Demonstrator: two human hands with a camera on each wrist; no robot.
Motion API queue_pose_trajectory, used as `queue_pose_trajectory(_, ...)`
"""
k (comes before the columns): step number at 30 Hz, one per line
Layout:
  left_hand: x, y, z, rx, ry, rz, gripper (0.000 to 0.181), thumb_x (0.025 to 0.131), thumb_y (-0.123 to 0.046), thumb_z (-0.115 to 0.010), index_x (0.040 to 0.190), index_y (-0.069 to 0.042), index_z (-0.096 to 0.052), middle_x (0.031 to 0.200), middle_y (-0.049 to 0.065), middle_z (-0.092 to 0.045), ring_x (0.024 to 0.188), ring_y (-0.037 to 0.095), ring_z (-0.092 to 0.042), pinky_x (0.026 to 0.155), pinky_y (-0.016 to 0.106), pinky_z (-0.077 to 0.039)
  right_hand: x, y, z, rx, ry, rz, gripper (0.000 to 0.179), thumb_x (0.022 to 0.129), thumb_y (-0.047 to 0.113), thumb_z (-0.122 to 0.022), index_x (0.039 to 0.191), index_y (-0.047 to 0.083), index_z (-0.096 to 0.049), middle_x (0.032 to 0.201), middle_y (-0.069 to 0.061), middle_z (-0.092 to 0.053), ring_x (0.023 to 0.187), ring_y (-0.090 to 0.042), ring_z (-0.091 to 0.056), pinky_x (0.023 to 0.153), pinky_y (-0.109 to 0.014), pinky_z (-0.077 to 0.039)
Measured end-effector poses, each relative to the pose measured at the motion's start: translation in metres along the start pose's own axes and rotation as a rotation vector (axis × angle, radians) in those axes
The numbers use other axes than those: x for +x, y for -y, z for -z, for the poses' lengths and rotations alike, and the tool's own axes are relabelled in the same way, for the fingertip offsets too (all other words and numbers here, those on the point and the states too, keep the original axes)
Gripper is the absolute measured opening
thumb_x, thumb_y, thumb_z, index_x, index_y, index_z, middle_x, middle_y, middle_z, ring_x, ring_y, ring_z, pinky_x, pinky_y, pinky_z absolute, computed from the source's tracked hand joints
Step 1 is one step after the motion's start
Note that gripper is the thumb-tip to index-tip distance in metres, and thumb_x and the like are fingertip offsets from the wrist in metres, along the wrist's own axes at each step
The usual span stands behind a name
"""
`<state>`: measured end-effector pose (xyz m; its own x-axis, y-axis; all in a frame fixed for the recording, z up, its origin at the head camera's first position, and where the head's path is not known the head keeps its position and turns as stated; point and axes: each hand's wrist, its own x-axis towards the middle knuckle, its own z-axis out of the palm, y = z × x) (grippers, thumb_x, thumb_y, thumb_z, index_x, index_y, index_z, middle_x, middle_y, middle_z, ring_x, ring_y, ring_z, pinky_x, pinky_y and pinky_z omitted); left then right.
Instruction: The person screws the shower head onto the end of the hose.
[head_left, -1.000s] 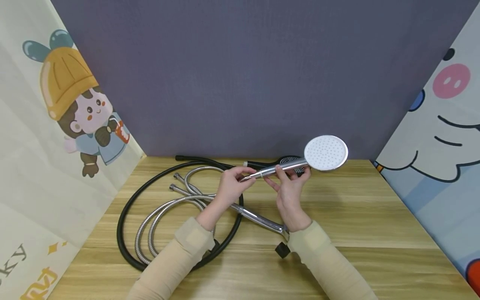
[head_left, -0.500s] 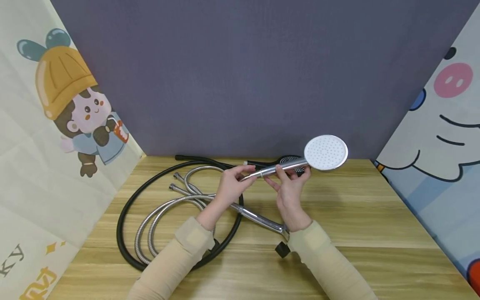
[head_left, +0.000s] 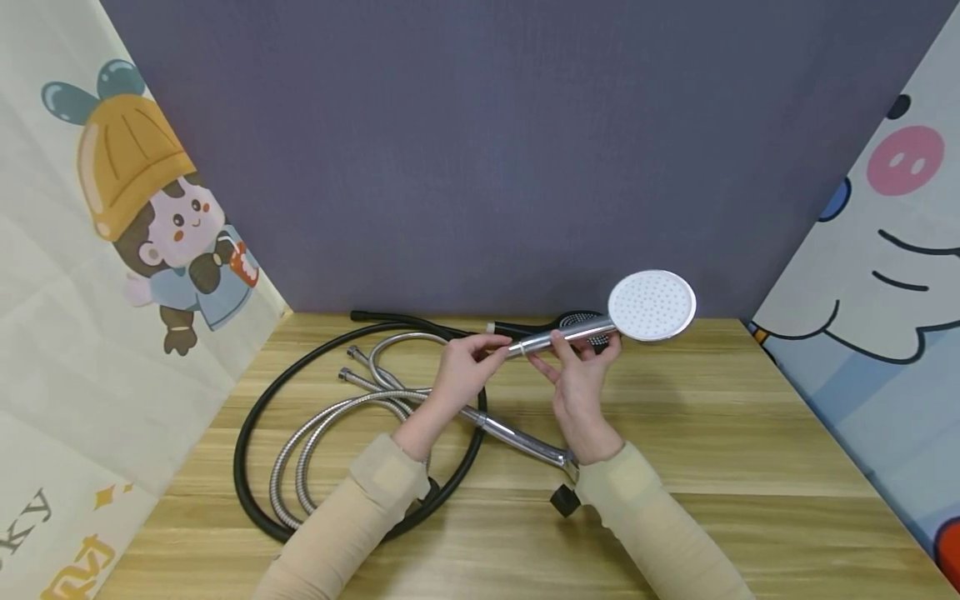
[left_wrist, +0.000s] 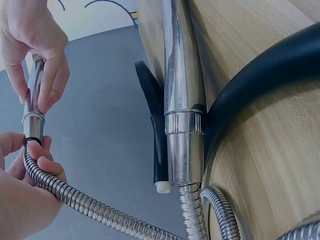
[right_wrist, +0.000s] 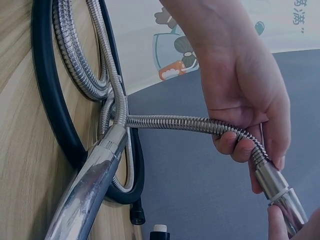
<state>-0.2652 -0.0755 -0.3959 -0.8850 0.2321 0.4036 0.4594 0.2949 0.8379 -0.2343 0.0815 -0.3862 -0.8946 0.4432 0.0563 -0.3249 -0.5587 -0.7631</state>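
Observation:
A chrome shower head (head_left: pixel 652 306) with a round white face is held above the table, face toward the head camera. My right hand (head_left: pixel 581 392) grips its handle (head_left: pixel 573 330) between thumb and fingers. My left hand (head_left: pixel 461 367) pinches the metal end fitting (right_wrist: pixel 272 180) of a ribbed metal shower hose (left_wrist: pixel 100 207), right at the handle's lower end. From there the hose bends away under my left fingers toward the coils. Below my hands, a second chrome shower head's handle (head_left: pixel 525 442) lies on the table, its own ribbed hose attached.
On the wooden table (head_left: pixel 750 433), a black hose (head_left: pixel 243 467) loops around coiled metal hoses (head_left: pixel 300 433) at the left. A black shower head (head_left: pixel 517 329) lies near the grey back panel (head_left: pixel 480 167). A small black piece (head_left: pixel 565 500) sits near my right sleeve. Printed panels stand on both sides.
My left thumb and fingers have shifted on the hose fitting and now cover the piece of hose that showed between them. The shower head and my right hand stay in place.

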Motion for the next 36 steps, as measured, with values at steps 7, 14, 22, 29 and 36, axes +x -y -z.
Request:
queue_pose_trajectory(7,-0.0003,-0.0018,-0.0008,-0.034,-0.012,-0.008,0.021,0.085,-0.017,-0.072,0.103,-0.007,-0.072,0.067,0.003,-0.063,0.048,0.006,-0.04,0.043,0.018,-0.032,-0.0017,0.0008,-0.001,0.0,-0.007,0.001,0.079,0.086,-0.002,-0.063,0.138,0.03,-0.012,0.111,-0.01,-0.045,0.086,-0.022,-0.059,0.073,-0.046,-0.055)
queue_pose_trajectory(14,-0.0018,-0.0029,-0.0024,-0.074,-0.037,-0.01,0.021,0.082,-0.015,-0.074,0.102,-0.007,-0.073,0.077,0.005,-0.069,0.049,0.005,-0.042,0.043,0.019,-0.034,-0.0031,0.0,-0.0022,0.016,-0.017,0.023,0.077,0.086,-0.003,-0.064,0.137,0.028,-0.015,0.11,-0.011,-0.047,0.082,-0.023,-0.061,0.074,-0.048,-0.054)
queue_pose_trajectory(22,-0.0032,-0.0031,-0.0053,-0.117,-0.079,-0.039,0.022,0.08,-0.012,-0.076,0.101,-0.007,-0.073,0.092,0.007,-0.072,0.055,0.008,-0.048,0.049,0.018,-0.041,-0.0039,0.0001,-0.0045,0.008,-0.035,0.017,0.079,0.086,0.0,-0.065,0.137,0.029,-0.014,0.113,-0.012,-0.045,0.083,-0.023,-0.06,0.074,-0.047,-0.055)
queue_pose_trajectory(29,-0.0038,-0.0033,-0.0061,-0.141,-0.095,-0.059,0.025,0.078,-0.009,-0.076,0.103,-0.005,-0.072,0.097,0.012,-0.072,0.058,0.016,-0.05,0.05,0.016,-0.04,-0.0035,-0.0005,-0.0046,0.015,-0.042,0.009,0.08,0.086,-0.001,-0.064,0.138,0.03,-0.013,0.118,-0.015,-0.044,0.085,-0.023,-0.059,0.074,-0.047,-0.055)
queue_pose_trajectory(36,-0.0032,-0.0041,-0.0046,-0.119,-0.063,-0.007,0.031,0.08,-0.012,-0.075,0.11,-0.004,-0.067,0.105,0.01,-0.07,0.074,0.016,-0.061,0.06,0.019,-0.048,-0.0022,-0.0013,-0.0037,0.014,-0.042,0.018,0.079,0.085,-0.002,-0.065,0.137,0.029,-0.014,0.113,-0.012,-0.045,0.083,-0.023,-0.06,0.072,-0.046,-0.055)
